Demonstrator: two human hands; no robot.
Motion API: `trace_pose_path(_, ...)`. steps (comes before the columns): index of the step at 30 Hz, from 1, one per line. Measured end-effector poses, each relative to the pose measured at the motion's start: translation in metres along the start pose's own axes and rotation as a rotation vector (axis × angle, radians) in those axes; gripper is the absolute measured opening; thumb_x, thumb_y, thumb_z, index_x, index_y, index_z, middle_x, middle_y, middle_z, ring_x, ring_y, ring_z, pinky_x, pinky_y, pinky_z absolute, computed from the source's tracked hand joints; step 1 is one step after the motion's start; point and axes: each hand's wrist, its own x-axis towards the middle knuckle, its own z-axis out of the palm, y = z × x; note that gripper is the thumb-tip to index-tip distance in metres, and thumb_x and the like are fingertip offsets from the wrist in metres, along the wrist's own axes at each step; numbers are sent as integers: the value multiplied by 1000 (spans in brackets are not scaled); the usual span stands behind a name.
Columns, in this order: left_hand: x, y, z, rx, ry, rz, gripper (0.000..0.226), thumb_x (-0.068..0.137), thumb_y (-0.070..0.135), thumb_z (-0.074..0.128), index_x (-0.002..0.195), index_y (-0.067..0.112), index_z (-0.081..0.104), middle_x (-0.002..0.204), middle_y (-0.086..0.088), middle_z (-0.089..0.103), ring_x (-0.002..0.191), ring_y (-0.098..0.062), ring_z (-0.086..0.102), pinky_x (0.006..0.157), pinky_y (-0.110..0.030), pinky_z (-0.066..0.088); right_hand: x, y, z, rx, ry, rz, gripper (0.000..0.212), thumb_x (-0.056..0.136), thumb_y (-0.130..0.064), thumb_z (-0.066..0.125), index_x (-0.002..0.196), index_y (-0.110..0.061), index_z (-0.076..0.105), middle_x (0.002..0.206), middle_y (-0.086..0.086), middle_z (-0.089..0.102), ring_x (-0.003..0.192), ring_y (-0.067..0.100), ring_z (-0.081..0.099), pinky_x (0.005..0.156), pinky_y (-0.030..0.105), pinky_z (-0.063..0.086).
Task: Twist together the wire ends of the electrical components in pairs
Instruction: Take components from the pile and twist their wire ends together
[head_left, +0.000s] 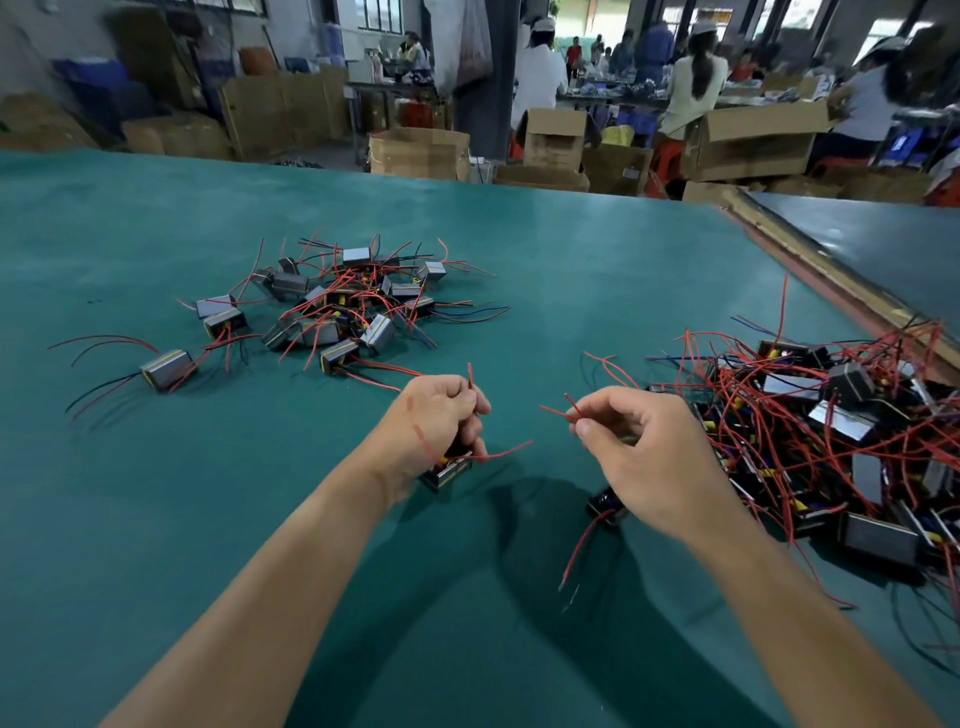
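Observation:
My left hand (441, 415) grips the red wires of a small grey transformer-like component (448, 474) that hangs just below its fingers, above the green table. One red wire end sticks up past the fingers and another trails right. My right hand (639, 447) pinches two red wire ends (558, 410) of a second component (605, 506), a dark block hanging below the palm with a red lead dangling down. The hands are apart, about a hand's width between them.
A pile of several components with red, black and blue wires (332, 306) lies at the back left. A larger tangled heap (831, 441) lies at the right. The green table (597, 270) ends at a wooden edge strip (831, 275). Cardboard boxes and people stand beyond.

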Motion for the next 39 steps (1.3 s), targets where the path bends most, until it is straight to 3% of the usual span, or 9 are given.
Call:
trace_pose_path(7, -10, 3, 5, 132, -134, 26, 23, 101, -1, 39, 86, 6, 55, 51, -7, 55, 53, -24, 57, 55, -26, 44, 2, 6, -2, 91, 107, 35, 30, 88, -4, 64, 75, -31, 67, 72, -8, 73, 67, 17, 70, 77, 48, 59)
trace_pose_path(11, -9, 2, 5, 156, -113, 55, 21, 100, 4, 48, 82, 8, 59, 54, -2, 61, 69, -26, 57, 66, -30, 46, 4, 7, -1, 128, 135, 65, 26, 88, -3, 65, 77, -26, 66, 72, -6, 73, 59, 12, 70, 72, 48, 61)
trace_pose_path(16, -8, 0, 0, 128, -39, 106, 17, 99, 1, 49, 88, 6, 61, 70, -7, 69, 62, -16, 63, 64, -24, 49, 2, 7, 0, 90, 153, 53, 23, 87, -5, 67, 74, -24, 65, 67, -7, 70, 63, 16, 71, 72, 48, 60)
trace_pose_path(24, -8, 0, -1, 96, -28, 101, 22, 100, -4, 42, 95, 3, 61, 66, -5, 64, 49, -14, 59, 59, -26, 52, 3, 8, -1, 31, 241, 23, 28, 84, 0, 65, 82, -28, 61, 82, -10, 69, 73, 10, 69, 69, 33, 56)
trace_pose_path(26, -8, 0, -1, 121, -36, 92, 24, 100, -5, 39, 95, 4, 61, 64, -5, 61, 46, -12, 55, 51, -20, 48, 1, 3, -1, 20, 364, -70, 31, 82, 1, 65, 97, -25, 59, 98, -3, 66, 84, 10, 64, 77, 24, 54)
trace_pose_path(28, -7, 0, -1, 148, -38, 85, 27, 100, -6, 38, 92, 5, 61, 62, -4, 59, 44, -11, 52, 47, -17, 44, -3, -6, -4, 26, 447, -218, 27, 80, -4, 65, 101, -21, 61, 97, 0, 65, 83, 12, 62, 77, 20, 51)
trace_pose_path(31, -6, 0, -3, 174, -64, 57, 29, 99, -5, 38, 88, 8, 61, 61, -4, 57, 44, -13, 50, 48, -19, 42, -13, -16, -3, 98, 168, -323, 11, 81, -12, 64, 89, -20, 66, 78, -7, 68, 62, 9, 62, 60, 14, 47)
trace_pose_path(35, -5, 1, -4, 182, -130, 36, 26, 101, 2, 41, 88, 8, 62, 60, -4, 57, 45, -14, 48, 50, -22, 42, -21, -12, 10, -261, -322, -319, 15, 81, -31, 69, 95, -25, 72, 83, -16, 65, 64, 5, 58, 63, 16, 42)
trace_pose_path(39, -8, 1, -8, 182, -185, 59, 11, 100, 2, 49, 99, 2, 60, 61, -2, 66, 43, -10, 52, 46, -16, 42, -21, -11, 8, -360, -413, -294, 15, 82, -39, 71, 94, -30, 73, 67, -29, 56, 63, -7, 52, 59, 9, 32)
